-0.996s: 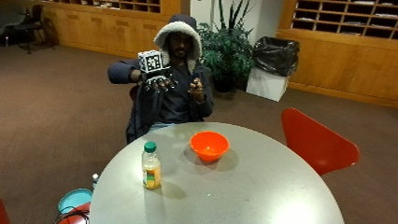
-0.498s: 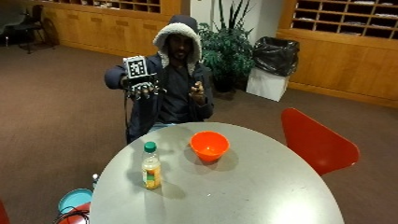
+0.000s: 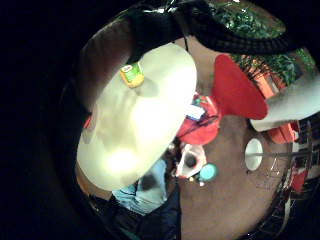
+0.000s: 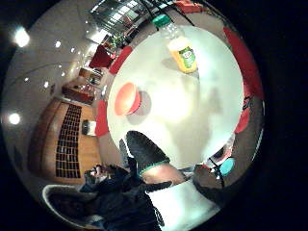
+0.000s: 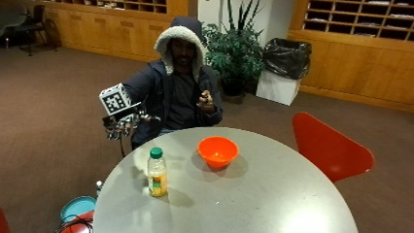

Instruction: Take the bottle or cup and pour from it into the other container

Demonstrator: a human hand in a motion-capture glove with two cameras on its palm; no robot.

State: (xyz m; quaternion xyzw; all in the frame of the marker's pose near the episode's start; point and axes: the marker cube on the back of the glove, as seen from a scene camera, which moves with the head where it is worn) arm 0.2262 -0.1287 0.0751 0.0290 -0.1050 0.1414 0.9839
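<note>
Round pale grey worktop (image 5: pixel 271 194), in a room of brown carpet (image 5: pixel 58 92) and wooden cubby shelving (image 5: pixel 362 29) along the walls. On the worktop, upright: green-capped juice bottle (image 5: pixel 156 172) toward the seated person's right, orange cup (image 5: pixel 217 151) just beside it toward the middle, apart, not touching. Gloved right hand (image 5: pixel 121 127) raised off the worktop's edge, well clear of the bottle, fingers hanging relaxed, gripping nothing. Bare left hand (image 5: pixel 205 99) lifted at chest height. Red chair (image 5: pixel 326 145) beside the worktop. Potted plant (image 5: pixel 236 48) and black-bagged bin (image 5: pixel 283 68) behind. Teal bowl (image 5: pixel 76 208) on the floor.
</note>
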